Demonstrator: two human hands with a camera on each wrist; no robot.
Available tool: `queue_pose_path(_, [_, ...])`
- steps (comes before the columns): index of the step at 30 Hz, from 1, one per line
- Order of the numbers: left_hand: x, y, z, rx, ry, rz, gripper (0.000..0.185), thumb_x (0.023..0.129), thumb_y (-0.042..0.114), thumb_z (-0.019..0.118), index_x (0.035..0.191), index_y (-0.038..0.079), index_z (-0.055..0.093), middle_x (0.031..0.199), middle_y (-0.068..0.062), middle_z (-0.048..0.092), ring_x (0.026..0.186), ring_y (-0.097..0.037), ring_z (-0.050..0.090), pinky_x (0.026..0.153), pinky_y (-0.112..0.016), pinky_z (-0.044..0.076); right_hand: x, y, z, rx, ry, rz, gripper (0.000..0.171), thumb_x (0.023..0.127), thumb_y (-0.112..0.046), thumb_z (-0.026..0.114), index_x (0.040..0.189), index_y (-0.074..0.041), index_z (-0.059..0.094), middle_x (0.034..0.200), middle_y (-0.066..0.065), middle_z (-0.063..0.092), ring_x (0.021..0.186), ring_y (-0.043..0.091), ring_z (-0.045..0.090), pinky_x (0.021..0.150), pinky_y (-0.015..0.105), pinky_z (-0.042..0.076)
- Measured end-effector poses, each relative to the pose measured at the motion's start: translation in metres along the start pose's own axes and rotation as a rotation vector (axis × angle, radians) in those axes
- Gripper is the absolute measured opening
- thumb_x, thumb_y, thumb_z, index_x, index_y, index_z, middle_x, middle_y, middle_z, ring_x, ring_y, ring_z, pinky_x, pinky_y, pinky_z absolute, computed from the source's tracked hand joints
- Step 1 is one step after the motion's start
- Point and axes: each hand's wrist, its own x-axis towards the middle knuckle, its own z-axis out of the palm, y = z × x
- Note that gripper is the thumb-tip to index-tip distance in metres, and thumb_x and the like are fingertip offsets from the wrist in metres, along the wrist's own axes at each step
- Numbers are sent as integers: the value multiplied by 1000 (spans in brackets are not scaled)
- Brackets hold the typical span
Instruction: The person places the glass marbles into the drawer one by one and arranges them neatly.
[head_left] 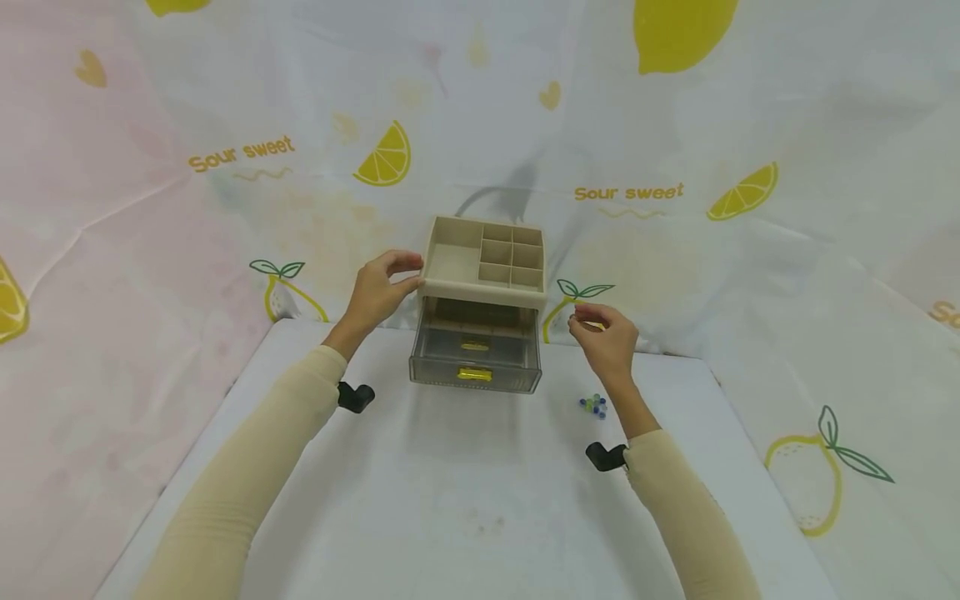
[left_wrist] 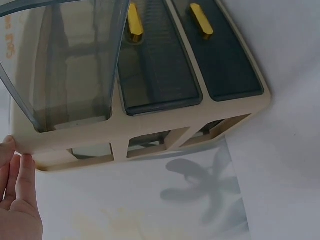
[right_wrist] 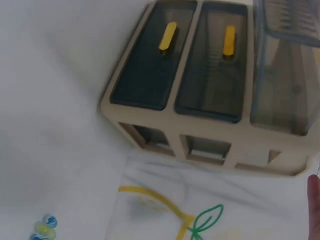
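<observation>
A beige desktop drawer organizer [head_left: 483,292] with a divided top stands at the back of the table. Its top smoky clear drawer [head_left: 438,371], which has a yellow handle, is pulled out; the two lower drawers [left_wrist: 160,65] are closed in the left wrist view. My left hand [head_left: 382,287] holds the organizer's upper left corner, thumb at the front and fingers along the side. Right of the organizer, my right hand [head_left: 609,337] is raised with thumb and fingers brought together. A small clear glass marble [right_wrist: 318,173] shows at its fingertip, mostly cut off by the frame edge.
Several glass marbles [head_left: 594,406] lie in a small cluster on the white table [head_left: 465,483], below my right hand. A lemon-print cloth [head_left: 480,108] hangs close behind the organizer. Black wrist mounts [head_left: 356,397] stick out from both sleeves.
</observation>
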Motion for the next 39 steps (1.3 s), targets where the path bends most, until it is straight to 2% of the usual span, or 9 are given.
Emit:
queue_pose_path(6, [-1, 0, 0, 2, 1, -2, 35, 87, 7, 74, 119, -1, 63, 118, -15, 66, 114, -27, 61, 104, -44, 41, -7, -61, 17, 57, -69, -103, 19, 78, 16, 70, 96, 17, 68, 96, 29, 66, 87, 42, 67, 76, 37, 57])
queue_pose_path(14, [0, -1, 1, -6, 8, -9, 35, 87, 6, 74, 119, -2, 63, 118, -16, 66, 114, -27, 61, 104, -45, 42, -20, -91, 48, 79, -188, -188, 17, 77, 14, 73, 94, 15, 68, 93, 28, 66, 85, 41, 67, 74, 45, 58])
queue_pose_path(16, [0, -1, 0, -6, 9, -10, 35, 87, 6, 74, 119, -2, 63, 118, -16, 66, 114, -27, 61, 104, -44, 42, -24, -94, 56, 82, -222, -191, 18, 78, 14, 73, 95, 14, 69, 93, 27, 66, 85, 41, 67, 74, 47, 57])
queue_pose_path(21, [0, -2, 0, -8, 7, -9, 34, 87, 6, 74, 119, -2, 63, 118, -16, 66, 114, -26, 61, 103, -41, 43, -33, -78, 82, 100, -292, -186, 20, 78, 11, 76, 97, 12, 70, 92, 25, 67, 83, 38, 68, 73, 46, 58])
queue_pose_path(24, [0, -1, -1, -8, 7, -3, 34, 87, 6, 73, 119, -2, 63, 118, -15, 67, 114, -26, 61, 102, -41, 44, -35, -71, 95, 111, -320, -176, 21, 78, 6, 78, 97, 7, 72, 93, 20, 68, 83, 32, 70, 73, 40, 58])
queue_pose_path(31, [0, -1, -3, -23, 15, 2, 33, 87, 6, 73, 118, -2, 63, 117, -16, 67, 114, -27, 61, 103, -42, 42, -36, -82, 119, 109, -426, -137, 17, 80, 2, 78, 96, 2, 73, 92, 10, 69, 80, 21, 70, 72, 26, 57])
queue_pose_path(39, [0, -1, -2, -8, -6, -2, 33, 87, 6, 73, 118, -1, 63, 116, -15, 67, 113, -26, 62, 101, -41, 44, -33, -91, 135, -36, -588, -93, 14, 80, -4, 78, 93, -2, 76, 88, 3, 72, 75, 10, 68, 67, 22, 56])
